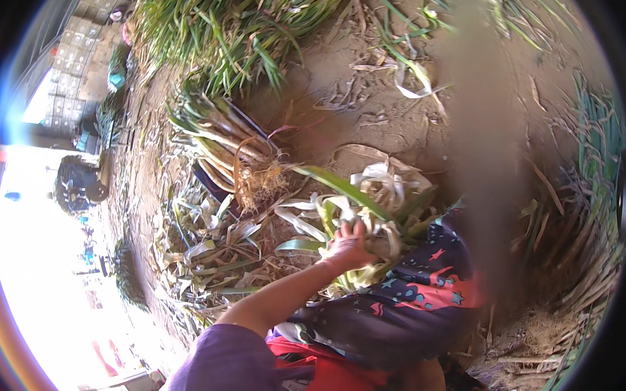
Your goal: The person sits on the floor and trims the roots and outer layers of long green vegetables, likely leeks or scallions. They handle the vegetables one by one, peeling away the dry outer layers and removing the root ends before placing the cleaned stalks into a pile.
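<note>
My left hand (348, 251) reaches down onto a loose heap of stripped leaves (381, 231), pale and green, beside my patterned trouser leg (418, 292). Its fingers rest among the leaves; whether they grip any is hidden. A long green leaf (344, 189) slants across the heap. Beyond it, a bundle of long green onions (227, 146) lies with its tangled brown roots (261, 183) towards me. Thin dark bars show beside and below this bundle. My right hand is out of view.
A large pile of green onions (220, 32) lies at the far side. More onion stalks (590, 257) line the right. Dry leaf litter (202, 253) covers ground at left. A blurred brown upright shape (480, 149) blocks part of the view. Stacked boxes (72, 58) and a vehicle (78, 184) stand farther off.
</note>
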Tool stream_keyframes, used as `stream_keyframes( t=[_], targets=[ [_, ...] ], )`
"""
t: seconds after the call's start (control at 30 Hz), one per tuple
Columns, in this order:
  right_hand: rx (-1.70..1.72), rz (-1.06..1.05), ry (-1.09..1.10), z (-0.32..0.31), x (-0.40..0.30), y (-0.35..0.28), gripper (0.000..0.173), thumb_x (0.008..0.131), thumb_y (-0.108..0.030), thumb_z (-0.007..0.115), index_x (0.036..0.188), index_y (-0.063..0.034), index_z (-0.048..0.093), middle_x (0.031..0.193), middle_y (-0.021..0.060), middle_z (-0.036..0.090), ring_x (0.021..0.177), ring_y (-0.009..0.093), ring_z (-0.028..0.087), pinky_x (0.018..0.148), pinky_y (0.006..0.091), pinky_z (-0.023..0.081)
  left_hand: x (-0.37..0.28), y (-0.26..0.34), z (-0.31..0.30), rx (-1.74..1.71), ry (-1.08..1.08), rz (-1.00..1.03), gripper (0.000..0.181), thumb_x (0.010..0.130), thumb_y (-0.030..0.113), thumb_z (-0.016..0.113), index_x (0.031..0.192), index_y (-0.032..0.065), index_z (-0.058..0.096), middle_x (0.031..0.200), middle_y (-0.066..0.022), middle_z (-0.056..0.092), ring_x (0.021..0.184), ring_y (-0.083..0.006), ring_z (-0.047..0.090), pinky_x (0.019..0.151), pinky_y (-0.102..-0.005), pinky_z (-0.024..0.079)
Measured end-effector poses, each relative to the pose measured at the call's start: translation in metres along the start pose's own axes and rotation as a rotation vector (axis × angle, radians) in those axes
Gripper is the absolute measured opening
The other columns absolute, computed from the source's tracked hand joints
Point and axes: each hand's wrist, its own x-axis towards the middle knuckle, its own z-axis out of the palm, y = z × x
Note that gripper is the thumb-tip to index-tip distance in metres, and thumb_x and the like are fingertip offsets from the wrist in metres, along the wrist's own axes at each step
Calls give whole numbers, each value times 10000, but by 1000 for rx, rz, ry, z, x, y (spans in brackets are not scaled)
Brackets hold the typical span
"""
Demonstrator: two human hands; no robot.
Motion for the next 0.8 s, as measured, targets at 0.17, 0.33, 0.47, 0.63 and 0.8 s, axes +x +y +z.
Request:
stream_keyframes(
  t=[0.17,0.33,0.47,0.63,0.8],
  targets=[
    [-14,-4,27,-14,26,-17,566,842,-376,508,1243,-2,370,1177,222,439,1030,347,458,862,398,395,50,46,44,240,120,45,920,597,404,701,1339,95,254,1321,-278,230,1149,-478,304,877,-544,366],
    [-5,-31,53,-33,45,-39,535,843,-357,511,1222,3,395,1146,217,464,1000,335,476,845,389,403,45,62,22,281,47,138,752,642,277,659,1298,111,332,1247,-232,331,1093,-374,399,873,-462,392],
    [3,-87,55,-48,51,-63,512,844,-342,514,1205,7,415,1122,214,484,976,326,491,832,382,409,46,41,35,162,65,276,661,643,203,663,1244,128,398,1113,-201,436,1055,-354,461,811,-403,453],
    [86,-155,101,-68,47,-84,482,845,-323,517,1183,12,440,1091,210,510,945,315,509,815,373,417,13,-20,18,370,75,530,456,749,219,558,1180,112,456,1040,-197,512,966,-330,530,735,-419,478],
    [271,-248,92,-94,50,-103,453,846,-304,520,1162,17,465,1060,205,535,915,304,527,798,363,425,-37,-212,-9,790,98,529,440,753,250,494,1181,150,478,1103,-77,525,1009,-263,509,752,-470,443]
  ],
)
